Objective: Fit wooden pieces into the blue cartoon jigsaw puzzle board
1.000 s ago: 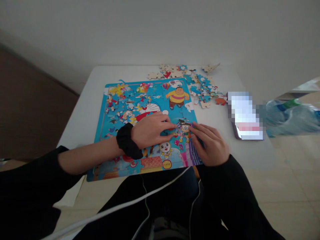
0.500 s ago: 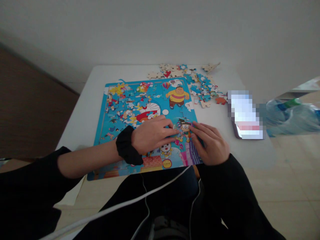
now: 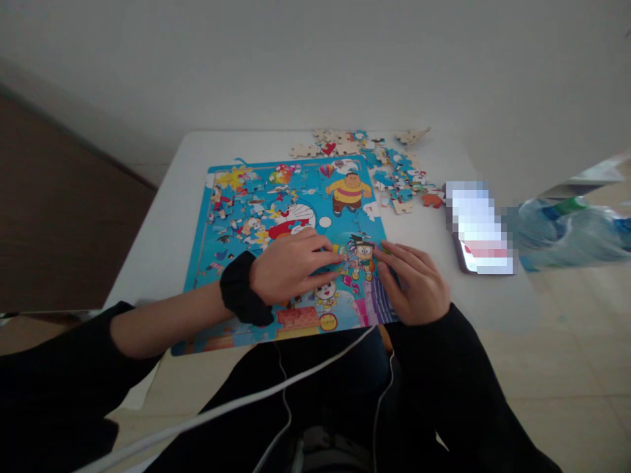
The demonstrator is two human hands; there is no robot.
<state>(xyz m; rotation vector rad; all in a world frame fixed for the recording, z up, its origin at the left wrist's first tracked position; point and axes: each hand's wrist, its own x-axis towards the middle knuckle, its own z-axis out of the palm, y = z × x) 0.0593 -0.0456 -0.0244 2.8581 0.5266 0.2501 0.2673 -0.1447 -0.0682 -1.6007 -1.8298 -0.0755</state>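
A cartoon jigsaw puzzle (image 3: pixel 348 226) lies in its blue-bordered tray (image 3: pixel 197 236). My left hand (image 3: pixel 293 266) reaches across it, a black scrunchie (image 3: pixel 242 289) round the wrist. Its fingers are bent and a little apart, the tips on the picture left of the figure in glasses (image 3: pixel 364 253). On the right edge lies my right hand (image 3: pixel 419 279), fingers stretched out and tips touching the puzzle beside that figure's head. I make out no loose piece in either hand. Part of the puzzle is hidden under my left hand and forearm.
Loose jigsaw pieces (image 3: pixel 401 174) lie in a heap along the back right of the white table (image 3: pixel 165 190). A phone (image 3: pixel 480 230) with a blurred screen rests at the right edge. Beyond it is a clear plastic bottle (image 3: pixel 557 233). A white cable (image 3: pixel 256 397) crosses my lap.
My left hand has drawn back slightly to the left, uncovering more of the picture beside the figure in glasses. My right hand stays at the puzzle's right edge. The view has shifted slightly.
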